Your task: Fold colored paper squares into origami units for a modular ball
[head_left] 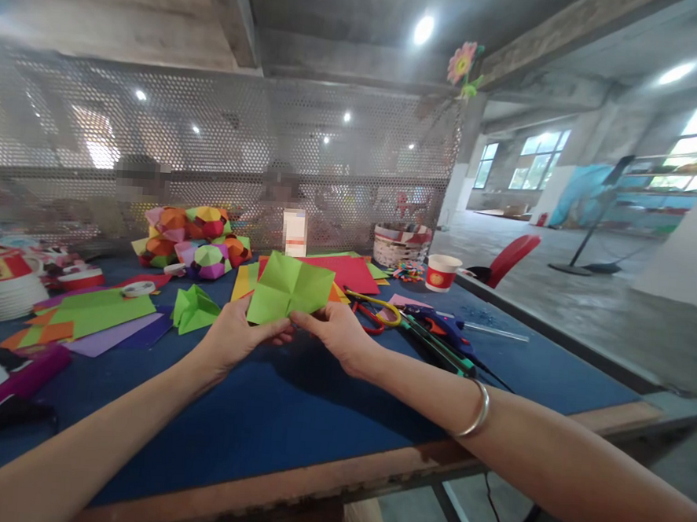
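Green paper (pixel 293 285): lower edge in left grip (pixel 240 336), right grip (pixel 341 336).

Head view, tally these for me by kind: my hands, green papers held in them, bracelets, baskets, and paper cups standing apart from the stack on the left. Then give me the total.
Hands, left hand and right hand: 2
Green paper held: 1
Silver bracelet: 1
Basket: 1
Separate paper cup: 1
Total: 6
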Demonstrator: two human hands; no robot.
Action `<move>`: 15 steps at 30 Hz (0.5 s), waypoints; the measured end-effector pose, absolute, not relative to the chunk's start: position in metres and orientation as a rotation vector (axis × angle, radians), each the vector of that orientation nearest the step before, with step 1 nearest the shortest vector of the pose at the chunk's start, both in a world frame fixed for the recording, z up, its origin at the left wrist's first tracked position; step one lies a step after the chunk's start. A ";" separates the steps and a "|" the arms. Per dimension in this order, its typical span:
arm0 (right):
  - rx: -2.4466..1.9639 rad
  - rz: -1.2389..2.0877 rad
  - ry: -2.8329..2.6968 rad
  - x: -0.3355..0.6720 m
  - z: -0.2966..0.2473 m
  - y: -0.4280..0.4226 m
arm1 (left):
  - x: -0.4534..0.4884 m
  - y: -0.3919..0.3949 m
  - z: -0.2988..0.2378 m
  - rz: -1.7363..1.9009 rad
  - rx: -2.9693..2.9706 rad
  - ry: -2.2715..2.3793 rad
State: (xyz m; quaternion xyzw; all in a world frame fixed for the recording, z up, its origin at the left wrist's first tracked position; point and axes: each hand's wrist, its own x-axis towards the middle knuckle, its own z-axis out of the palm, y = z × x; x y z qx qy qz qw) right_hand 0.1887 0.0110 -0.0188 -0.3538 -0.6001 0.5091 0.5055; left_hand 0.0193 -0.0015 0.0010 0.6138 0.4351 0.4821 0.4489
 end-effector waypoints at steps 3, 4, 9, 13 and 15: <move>-0.878 1.235 -1.416 0.187 -0.019 0.010 | 0.020 -0.003 0.003 1.198 1.557 1.089; -0.882 1.236 -1.417 0.187 -0.019 0.010 | 0.020 -0.003 0.004 1.194 1.569 1.092; -0.944 1.172 -1.378 0.194 -0.016 0.017 | 0.014 -0.001 0.005 1.114 1.594 1.089; -1.028 1.135 -1.268 0.204 -0.011 0.025 | 0.005 0.008 0.000 1.101 1.626 1.080; -1.017 1.187 -1.295 0.206 -0.010 0.026 | 0.001 0.015 -0.003 1.204 1.682 1.050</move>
